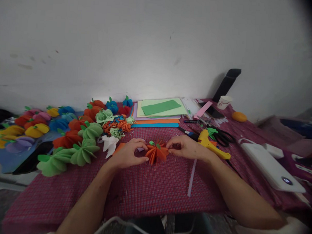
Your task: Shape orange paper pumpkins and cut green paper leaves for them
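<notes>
An orange pleated paper pumpkin (156, 155) with small green leaves on top sits on the checked tablecloth between my hands. My left hand (131, 153) is at its left side, thumb and fingers apart, with the thumb tip by the folds. From the right, my right hand (183, 146) pinches the pumpkin's edge with bent fingers. Beside the left fingers lies a bit of purple paper (140, 149), partly hidden. Behind my right wrist rests a yellow glue gun (209, 146), and a translucent glue stick (192, 179) extends below that forearm.
Finished paper pumpkins (89, 131) in several colours crowd the left side. Orange and green paper scraps (120, 125) lie near stacked coloured sheets (161, 108) at the back. Black scissors (223, 137), a paper cup (224, 102) and a white power bank (272, 167) are on the right.
</notes>
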Demonstrator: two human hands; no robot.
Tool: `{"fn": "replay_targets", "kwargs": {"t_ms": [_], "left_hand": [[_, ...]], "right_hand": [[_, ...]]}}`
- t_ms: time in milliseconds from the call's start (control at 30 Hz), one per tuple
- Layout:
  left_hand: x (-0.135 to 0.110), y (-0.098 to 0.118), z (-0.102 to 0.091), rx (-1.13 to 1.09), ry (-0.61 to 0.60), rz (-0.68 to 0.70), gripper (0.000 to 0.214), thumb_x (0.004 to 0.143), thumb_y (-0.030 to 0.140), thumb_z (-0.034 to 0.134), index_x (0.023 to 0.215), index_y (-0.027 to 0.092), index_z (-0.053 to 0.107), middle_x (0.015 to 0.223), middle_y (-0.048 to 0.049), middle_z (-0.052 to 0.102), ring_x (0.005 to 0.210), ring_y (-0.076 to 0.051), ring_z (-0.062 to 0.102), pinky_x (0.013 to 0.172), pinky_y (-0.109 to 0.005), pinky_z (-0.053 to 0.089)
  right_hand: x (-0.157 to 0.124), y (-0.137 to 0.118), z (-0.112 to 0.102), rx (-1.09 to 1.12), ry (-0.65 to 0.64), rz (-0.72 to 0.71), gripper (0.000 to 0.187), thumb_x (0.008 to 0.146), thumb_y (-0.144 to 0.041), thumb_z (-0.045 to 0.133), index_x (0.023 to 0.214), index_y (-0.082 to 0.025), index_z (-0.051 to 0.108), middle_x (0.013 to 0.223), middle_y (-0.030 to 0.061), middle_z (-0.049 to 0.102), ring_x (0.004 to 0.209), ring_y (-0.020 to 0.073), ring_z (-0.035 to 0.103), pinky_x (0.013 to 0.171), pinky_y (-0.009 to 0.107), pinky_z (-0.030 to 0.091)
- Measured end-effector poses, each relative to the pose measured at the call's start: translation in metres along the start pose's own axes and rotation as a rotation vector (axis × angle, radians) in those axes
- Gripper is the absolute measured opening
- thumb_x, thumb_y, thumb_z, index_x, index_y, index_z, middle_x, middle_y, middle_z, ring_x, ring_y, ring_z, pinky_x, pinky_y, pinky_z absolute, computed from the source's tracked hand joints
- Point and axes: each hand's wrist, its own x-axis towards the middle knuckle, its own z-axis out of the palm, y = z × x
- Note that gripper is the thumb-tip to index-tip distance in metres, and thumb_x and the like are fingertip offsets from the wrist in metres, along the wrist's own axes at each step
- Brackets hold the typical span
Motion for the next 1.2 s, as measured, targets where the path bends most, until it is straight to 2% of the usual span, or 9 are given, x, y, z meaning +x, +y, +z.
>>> {"fn": "replay_targets", "kwargs": {"t_ms": [200, 433, 833, 1067, 1200], "left_hand": [[0.000, 0.002, 0.000, 0.004, -0.023, -0.004, 0.034, 0.066, 0.044, 0.066, 0.092, 0.021, 0.061, 0.109, -0.0052, 0.055, 0.105, -0.020, 0.049, 0.093, -0.034, 0.038], [0.000, 0.003, 0.001, 0.010, 0.013, 0.010, 0.019, 0.071, 0.031, 0.062, 0.088, 0.021, 0.061, 0.107, -0.0044, 0.056, 0.103, -0.019, 0.051, 0.093, -0.034, 0.038], [0.000, 0.002, 0.003, 0.071, 0.056, 0.036, 0.023, 0.073, 0.023, 0.056, 0.095, 0.022, 0.061, 0.109, -0.0043, 0.056, 0.104, -0.018, 0.050, 0.093, -0.033, 0.039], [0.006, 0.005, 0.014, 0.229, 0.070, 0.026, 0.036, 0.065, 0.038, 0.067, 0.095, 0.021, 0.061, 0.108, -0.0039, 0.056, 0.099, -0.021, 0.048, 0.090, -0.037, 0.036], [0.007, 0.007, 0.020, 0.298, 0.082, -0.027, 0.038, 0.062, 0.040, 0.069, 0.095, 0.021, 0.061, 0.105, -0.0041, 0.056, 0.095, -0.023, 0.047, 0.084, -0.038, 0.038]], "right_hand": [[0.000, 0.001, 0.004, 0.002, -0.019, 0.000, 0.015, 0.075, -0.021, 0.054, 0.084, -0.016, 0.065, 0.072, -0.0003, 0.064, 0.060, 0.0102, 0.054, 0.056, 0.020, 0.039], [0.001, 0.006, 0.006, -0.021, -0.003, -0.009, 0.016, 0.076, -0.019, 0.052, 0.084, -0.017, 0.066, 0.072, -0.0002, 0.065, 0.062, 0.0107, 0.055, 0.058, 0.021, 0.039], [0.001, 0.008, 0.008, -0.029, -0.009, 0.009, 0.017, 0.076, -0.019, 0.053, 0.087, -0.017, 0.065, 0.077, 0.0011, 0.066, 0.065, 0.0113, 0.056, 0.060, 0.020, 0.040], [0.002, 0.007, 0.013, -0.055, -0.007, -0.003, 0.016, 0.075, -0.019, 0.054, 0.086, -0.017, 0.065, 0.076, 0.0005, 0.065, 0.064, 0.0111, 0.055, 0.059, 0.020, 0.039], [0.002, 0.005, 0.012, -0.052, -0.021, -0.013, 0.016, 0.075, -0.018, 0.053, 0.086, -0.017, 0.064, 0.076, 0.0004, 0.065, 0.064, 0.0111, 0.055, 0.059, 0.021, 0.039]]}}
